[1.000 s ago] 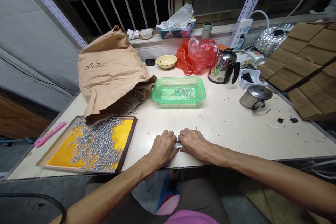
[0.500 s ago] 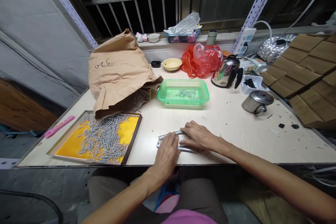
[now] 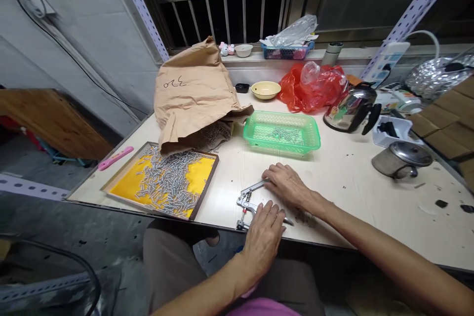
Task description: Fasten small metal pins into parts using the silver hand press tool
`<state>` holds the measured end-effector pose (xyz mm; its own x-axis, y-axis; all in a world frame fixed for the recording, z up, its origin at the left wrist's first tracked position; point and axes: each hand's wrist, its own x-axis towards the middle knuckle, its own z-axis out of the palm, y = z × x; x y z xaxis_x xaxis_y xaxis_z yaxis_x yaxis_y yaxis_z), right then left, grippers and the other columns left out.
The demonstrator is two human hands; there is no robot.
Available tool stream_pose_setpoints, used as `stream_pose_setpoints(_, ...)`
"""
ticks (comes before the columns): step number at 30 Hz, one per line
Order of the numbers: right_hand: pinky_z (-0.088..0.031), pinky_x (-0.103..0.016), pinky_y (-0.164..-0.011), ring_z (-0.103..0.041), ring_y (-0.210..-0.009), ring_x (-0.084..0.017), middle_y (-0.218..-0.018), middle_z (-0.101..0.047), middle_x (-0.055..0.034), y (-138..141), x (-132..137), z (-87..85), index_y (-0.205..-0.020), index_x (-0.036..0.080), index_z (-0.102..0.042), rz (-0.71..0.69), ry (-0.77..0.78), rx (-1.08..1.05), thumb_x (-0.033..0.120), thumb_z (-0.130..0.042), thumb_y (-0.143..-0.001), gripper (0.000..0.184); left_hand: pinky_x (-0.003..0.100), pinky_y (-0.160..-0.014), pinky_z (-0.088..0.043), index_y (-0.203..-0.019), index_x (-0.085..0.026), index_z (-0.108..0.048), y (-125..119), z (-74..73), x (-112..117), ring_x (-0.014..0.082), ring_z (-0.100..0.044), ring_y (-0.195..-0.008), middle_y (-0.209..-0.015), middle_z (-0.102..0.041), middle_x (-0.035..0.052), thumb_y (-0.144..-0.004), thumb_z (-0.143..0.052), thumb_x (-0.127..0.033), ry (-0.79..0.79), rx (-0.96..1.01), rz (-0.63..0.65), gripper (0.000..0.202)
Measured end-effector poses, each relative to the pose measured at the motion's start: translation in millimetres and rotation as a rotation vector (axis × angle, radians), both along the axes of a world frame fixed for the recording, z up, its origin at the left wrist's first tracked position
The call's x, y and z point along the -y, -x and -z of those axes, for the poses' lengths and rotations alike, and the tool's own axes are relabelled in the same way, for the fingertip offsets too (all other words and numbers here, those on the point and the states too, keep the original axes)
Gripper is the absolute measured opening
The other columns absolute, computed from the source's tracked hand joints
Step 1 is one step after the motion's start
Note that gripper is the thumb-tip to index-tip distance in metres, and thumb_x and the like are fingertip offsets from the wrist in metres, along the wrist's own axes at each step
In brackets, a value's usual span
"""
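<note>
Metal spring-loaded hand pliers lie at the table's front edge, jaws to the left and handles spread. My left hand rests over the lower handle, fingers stretched out and fairly flat, covering part of it. Curled fingers of my right hand are on the end of the upper handle. To the left, a shallow tray with a yellow bottom carries a heap of small silvery metal pieces. Behind my hands stands a green plastic basket with some similar metal pieces inside.
An opened brown paper sack leans over the tray's back edge. A pink-handled object lies at the left. Along the back are a cream bowl and a red plastic bag. A kettle and a lidded metal mug stand right.
The view has swung left. My left hand has shifted right along the pliers, baring their jaws and spring. The pliers' handles now look wider apart.
</note>
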<state>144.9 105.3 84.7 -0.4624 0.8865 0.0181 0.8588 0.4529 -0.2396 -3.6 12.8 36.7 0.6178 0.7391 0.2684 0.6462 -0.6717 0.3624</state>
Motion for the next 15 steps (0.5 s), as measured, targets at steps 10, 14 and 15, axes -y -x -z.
stream_pose_setpoints(10, -0.029, -0.033, -0.066, -0.042, -0.087, -0.020, -0.083, -0.056, -0.0042, 87, 14, 24.7, -0.068, 0.021, -0.061, -0.650, -0.082, 0.053, 0.022, -0.063, -0.078, 0.011, 0.041, -0.089, -0.049, -0.123, -0.020, -0.052, 4, 38.9, 9, 0.0287, -0.058, -0.105, -0.116, -0.062, 0.0111, -0.085, -0.043, -0.022, 0.133, -0.029, -0.006, 0.039)
stream_pose_setpoints(14, -0.033, -0.032, -0.068, -0.046, -0.080, -0.018, -0.073, -0.057, -0.0018, 100, 13, 30.1, -0.067, 0.020, -0.058, -0.654, -0.106, 0.028, 0.015, -0.060, -0.081, 0.015, 0.032, -0.086, -0.049, -0.115, -0.026, -0.057, 6, 26.6, -4, 0.0221, -0.058, -0.099, -0.102, -0.066, 0.0049, -0.087, -0.038, -0.016, 0.200, -0.044, -0.019, 0.036)
stream_pose_setpoints(15, -0.035, -0.031, -0.068, -0.048, -0.078, -0.017, -0.074, -0.058, -0.0014, 100, 12, 24.1, -0.070, 0.020, -0.059, -0.625, -0.112, -0.041, 0.014, -0.056, -0.084, 0.016, 0.031, -0.085, -0.049, -0.113, -0.027, -0.058, 8, 22.1, -8, 0.0209, -0.058, -0.098, -0.100, -0.066, 0.0038, -0.087, -0.037, -0.015, 0.205, -0.045, 0.002, 0.035)
